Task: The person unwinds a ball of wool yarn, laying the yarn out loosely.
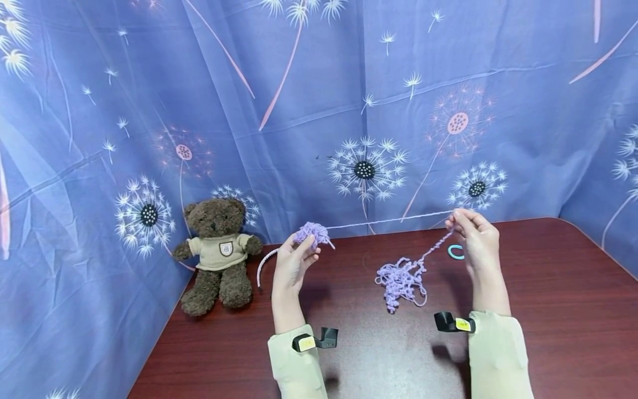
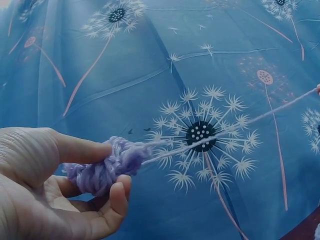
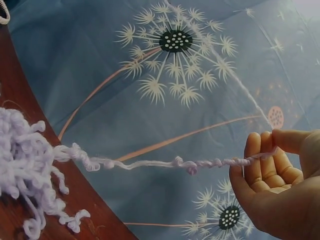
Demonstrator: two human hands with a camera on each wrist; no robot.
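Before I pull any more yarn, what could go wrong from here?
The pile is a tangle of loops, so a hard tug could cinch them into knots.

The stretch between it and the right hand is twisted and lumpy; it may catch as it passes the fingers.

The strand runs nearly straight between the hands, so more pull could drag loops off the bundle in the left hand.

The sleeves [image 1: 299, 374] are pale green. Black clips [image 1: 329, 337] with yellow stickers [image 1: 307, 343] poke out: three o'clock on the left cuff [image 1: 285, 339], nine on the right.
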